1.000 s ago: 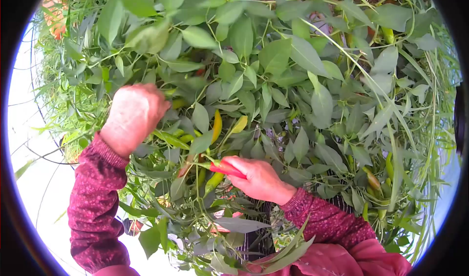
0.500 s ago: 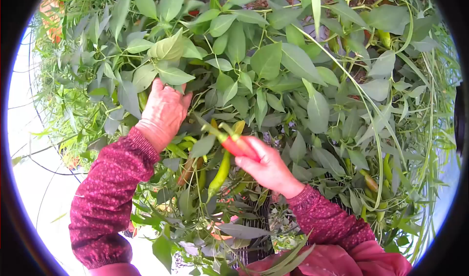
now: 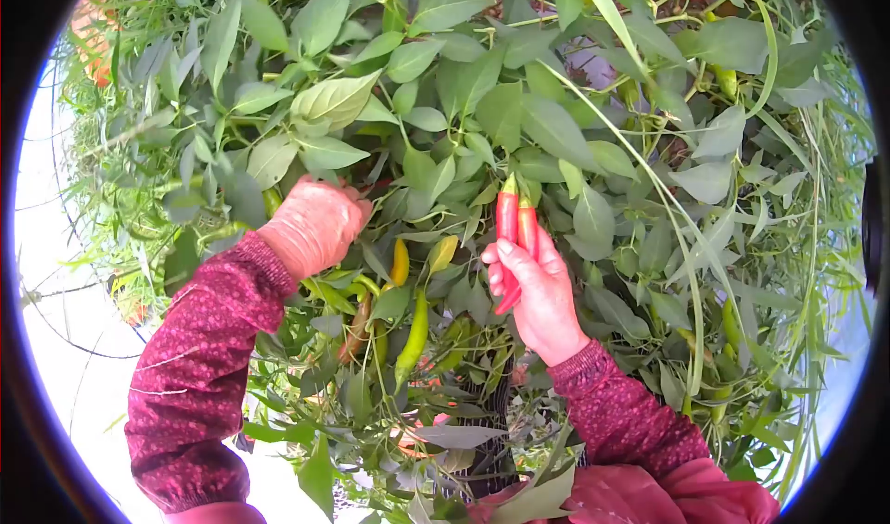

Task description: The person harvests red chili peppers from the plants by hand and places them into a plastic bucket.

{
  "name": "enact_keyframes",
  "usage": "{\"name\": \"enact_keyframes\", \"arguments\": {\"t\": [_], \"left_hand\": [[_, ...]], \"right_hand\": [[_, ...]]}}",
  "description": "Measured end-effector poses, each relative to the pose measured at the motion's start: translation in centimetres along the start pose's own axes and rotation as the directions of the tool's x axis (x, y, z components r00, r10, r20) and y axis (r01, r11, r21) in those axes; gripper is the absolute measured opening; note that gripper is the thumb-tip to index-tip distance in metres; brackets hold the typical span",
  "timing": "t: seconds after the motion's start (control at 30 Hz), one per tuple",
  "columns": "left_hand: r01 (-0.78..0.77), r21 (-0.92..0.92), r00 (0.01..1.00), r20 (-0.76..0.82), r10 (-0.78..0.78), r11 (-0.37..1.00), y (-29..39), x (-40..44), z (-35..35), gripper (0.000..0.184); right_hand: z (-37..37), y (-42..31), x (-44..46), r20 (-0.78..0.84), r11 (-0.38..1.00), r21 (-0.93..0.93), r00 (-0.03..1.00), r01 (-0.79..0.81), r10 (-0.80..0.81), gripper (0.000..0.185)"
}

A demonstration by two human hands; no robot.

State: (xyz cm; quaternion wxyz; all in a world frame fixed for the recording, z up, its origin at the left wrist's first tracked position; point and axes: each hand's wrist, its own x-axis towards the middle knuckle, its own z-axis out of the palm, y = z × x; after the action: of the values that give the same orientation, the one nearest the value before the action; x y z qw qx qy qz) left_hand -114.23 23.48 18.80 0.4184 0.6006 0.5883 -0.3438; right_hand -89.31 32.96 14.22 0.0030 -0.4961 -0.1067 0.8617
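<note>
Now that the right hand (image 3: 547, 309) has turned its two pinched red chili peppers (image 3: 507, 216) upright, the left hand (image 3: 311, 226) seems freer among the leaves (image 3: 334, 102), though I cannot tell its grip.

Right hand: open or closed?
Closed. The right hand grips two red peppers, its thumb pressed across them.

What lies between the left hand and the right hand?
In the head view: green leaves, a yellow-orange pepper and a yellow leaf.
</note>
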Motion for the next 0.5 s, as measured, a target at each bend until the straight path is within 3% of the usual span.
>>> {"name": "enact_keyframes", "arguments": {"t": [0.03,0.07,0.13,0.2,0.27,0.33,0.4,0.43,0.5], "left_hand": [[0.058,-0.038,0.996,0.068,-0.055,0.998,-0.1,0.6,-0.1,0.025],[0.055,-0.037,0.996,0.068,-0.052,0.998,-0.4,1.2,-0.2,0.025],[0.212,-0.107,0.977,0.033,-0.209,0.971,-1.4,2.3,-0.4,0.019],[0.204,-0.086,0.979,0.040,-0.201,0.975,-2.6,3.8,-0.8,0.020],[0.263,-0.039,0.947,0.201,-0.250,0.964,-2.5,5.8,-0.6,0.018],[0.264,-0.001,0.945,0.201,-0.258,0.965,-2.4,7.0,-0.4,0.023],[0.069,0.275,0.904,0.391,-0.177,0.959,-2.7,9.6,2.4,0.033],[-0.417,0.578,0.791,0.611,-0.034,0.702,-4.4,11.7,8.9,0.037],[-0.365,0.550,0.775,0.627,-0.083,0.751,-3.7,12.2,9.3,0.037]], "right_hand": [[-0.2,0.2,0.1,0.009,1.000,0.000,1.000,-0.002,0.002,0.033],[-0.3,0.3,0.2,0.020,1.000,-0.002,1.000,-0.005,0.005,0.030],[-0.2,0.1,0.2,0.030,1.000,-0.008,0.999,-0.011,0.012,0.033],[0.0,0.0,-0.1,0.033,1.000,-0.011,0.999,-0.029,0.029,0.036],[-0.3,0.2,-0.1,0.047,0.999,-0.017,0.998,-0.033,0.034,0.038],[-0.4,0.2,-0.2,0.050,0.998,-0.016,0.997,-0.054,0.055,0.037],[-0.5,0.1,0.0,0.045,0.998,-0.004,0.997,-0.059,0.059,0.036],[-0.5,0.2,-0.2,0.044,0.998,-0.021,0.997,-0.063,0.064,0.036],[-0.2,0.1,-0.2,0.057,0.998,-0.042,0.997,-0.056,0.059,0.035]]}}
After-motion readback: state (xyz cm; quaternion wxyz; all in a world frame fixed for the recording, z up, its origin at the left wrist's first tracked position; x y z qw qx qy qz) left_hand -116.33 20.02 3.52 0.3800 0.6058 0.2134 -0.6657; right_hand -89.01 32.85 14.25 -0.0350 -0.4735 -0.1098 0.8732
